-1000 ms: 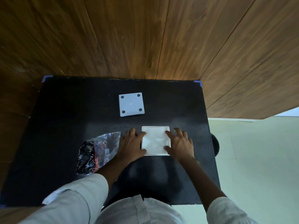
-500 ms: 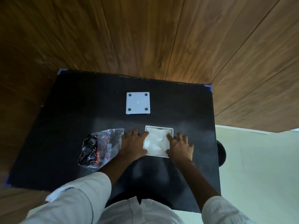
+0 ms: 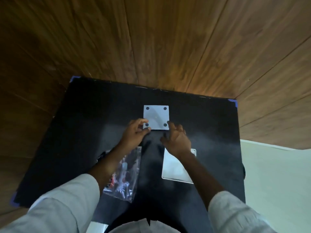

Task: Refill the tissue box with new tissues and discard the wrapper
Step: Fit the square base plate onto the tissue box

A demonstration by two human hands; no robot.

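A white square base panel (image 3: 156,117) with four dark dots lies flat toward the far middle of the black table (image 3: 87,125). My left hand (image 3: 135,134) pinches its near left corner between thumb and fingers. My right hand (image 3: 177,139) has its fingers spread, with the fingertips at the panel's near right corner and the thumb off it. The white tissue box (image 3: 173,170), open side up with white tissues inside, sits near me on the right, partly under my right forearm. The crumpled clear wrapper (image 3: 125,177) with red and black print lies near left, partly under my left forearm.
A wooden wall rises right behind the table's far edge. Blue tape marks the table corners (image 3: 235,103). Pale floor (image 3: 276,182) lies beyond the right edge of the table. My white sleeves fill the bottom of the view.
Both hands have left the sides of the tissue box and moved away from me to the base panel. My left hand has taken hold of its corner. The camera has tilted forward.
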